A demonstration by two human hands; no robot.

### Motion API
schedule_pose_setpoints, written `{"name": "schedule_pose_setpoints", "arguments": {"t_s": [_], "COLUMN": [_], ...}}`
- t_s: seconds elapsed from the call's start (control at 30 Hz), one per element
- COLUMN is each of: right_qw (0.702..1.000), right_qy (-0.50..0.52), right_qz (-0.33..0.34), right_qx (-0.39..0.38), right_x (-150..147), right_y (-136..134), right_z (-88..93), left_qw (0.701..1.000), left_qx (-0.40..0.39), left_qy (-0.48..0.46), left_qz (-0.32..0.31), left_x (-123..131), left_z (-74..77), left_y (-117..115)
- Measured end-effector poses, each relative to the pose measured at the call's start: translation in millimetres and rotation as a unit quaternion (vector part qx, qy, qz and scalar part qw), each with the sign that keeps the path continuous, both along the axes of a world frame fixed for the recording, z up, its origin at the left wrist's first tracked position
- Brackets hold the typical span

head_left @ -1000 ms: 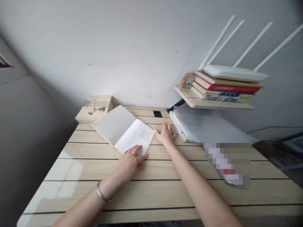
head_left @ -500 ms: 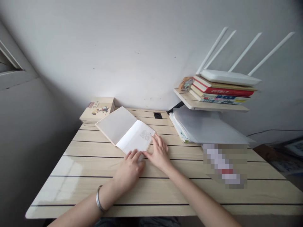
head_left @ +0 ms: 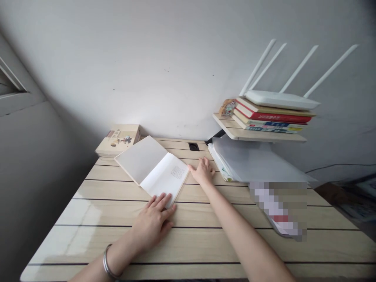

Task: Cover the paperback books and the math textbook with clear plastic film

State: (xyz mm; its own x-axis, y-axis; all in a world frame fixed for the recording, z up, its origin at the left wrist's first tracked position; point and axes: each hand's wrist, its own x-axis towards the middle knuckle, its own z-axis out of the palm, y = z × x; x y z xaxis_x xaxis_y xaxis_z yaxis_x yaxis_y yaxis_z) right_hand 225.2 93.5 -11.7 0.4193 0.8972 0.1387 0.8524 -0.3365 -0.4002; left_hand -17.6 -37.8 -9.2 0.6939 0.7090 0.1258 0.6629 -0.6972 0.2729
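Note:
An open book (head_left: 152, 168) lies on the wooden table (head_left: 205, 239), its beige inner cover to the left and a white page with a few printed lines to the right. My left hand (head_left: 153, 220) lies flat with spread fingers, the fingertips on the near corner of the white page. My right hand (head_left: 203, 171) rests open on the table, its thumb touching the book's right edge. A silver bangle is on my left wrist.
A stack of beige books (head_left: 119, 140) sits at the far left against the wall. A pile of papers under a clear sheet (head_left: 252, 160) lies at the right, below a small shelf (head_left: 255, 134) carrying books and a white router (head_left: 280, 100). A cable hole (head_left: 193, 147) is at the back.
My right hand moved from the near corner of the book back up along its right edge. My left hand stayed on the near corner, fingers flatter. The view shifted slightly.

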Motion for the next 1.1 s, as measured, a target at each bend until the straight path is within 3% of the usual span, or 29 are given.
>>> {"name": "schedule_pose_setpoints", "arguments": {"t_s": [0.1,0.17,0.2,0.23,0.3,0.33,0.4,0.43,0.5,0.57,0.67,0.73,0.8,0.9,0.97,1.03,1.1], "right_qw": [0.999,0.995,0.991,0.985,0.963,0.949,0.924,0.916,0.906,0.901,0.898,0.898,0.896,0.889,0.884,0.881,0.881], "right_qy": [-0.009,-0.018,-0.020,-0.023,-0.036,-0.039,-0.040,-0.039,-0.036,-0.035,-0.031,-0.026,-0.021,-0.016,-0.018,-0.025,-0.033], "right_qz": [0.019,0.057,0.086,0.125,0.236,0.292,0.372,0.394,0.420,0.432,0.437,0.439,0.444,0.458,0.467,0.471,0.471], "right_qx": [0.038,0.082,0.102,0.119,0.127,0.116,0.077,0.065,0.043,0.031,0.020,0.015,0.013,0.016,0.022,0.028,0.029], "right_x": [-4,-10,-15,-20,-34,-41,-53,-58,-65,-67,-64,-61,-58,-55,-54,-53,-52], "right_y": [-6,-22,-35,-50,-86,-104,-135,-147,-160,-162,-158,-157,-157,-158,-160,-162,-164], "right_z": [-2.4,-2.2,-1.2,0.4,5.2,8.1,13.1,14.7,15.6,14.0,11.1,10.4,10.1,8.9,7.5,6.5,6.4], "left_qw": [0.998,0.976,0.945,0.895,0.766,0.707,0.622,0.598,0.565,0.556,0.590,0.642,0.716,0.860,0.935,0.972,0.980], "left_qx": [-0.007,-0.012,-0.018,-0.018,-0.070,-0.112,-0.215,-0.260,-0.329,-0.345,-0.282,-0.226,-0.164,-0.036,0.048,0.117,0.170], "left_qy": [-0.060,-0.176,-0.251,-0.332,-0.453,-0.500,-0.587,-0.609,-0.635,-0.647,-0.663,-0.658,-0.624,-0.472,-0.331,-0.200,-0.102], "left_qz": [0.023,0.127,0.209,0.297,0.451,0.487,0.471,0.451,0.411,0.391,0.364,0.323,0.269,0.193,0.122,0.034,-0.029], "left_x": [-7,-21,-31,-43,-67,-78,-94,-98,-98,-91,-75,-64,-52,-35,-26,-20,-19], "left_z": [2.4,9.2,14.1,19.7,30.9,35.8,42.4,44.0,44.2,42.7,42.2,43.4,43.9,39.8,32.9,23.5,13.5], "left_y": [-2,2,7,14,32,43,64,73,87,94,94,88,78,62,52,45,41]}}
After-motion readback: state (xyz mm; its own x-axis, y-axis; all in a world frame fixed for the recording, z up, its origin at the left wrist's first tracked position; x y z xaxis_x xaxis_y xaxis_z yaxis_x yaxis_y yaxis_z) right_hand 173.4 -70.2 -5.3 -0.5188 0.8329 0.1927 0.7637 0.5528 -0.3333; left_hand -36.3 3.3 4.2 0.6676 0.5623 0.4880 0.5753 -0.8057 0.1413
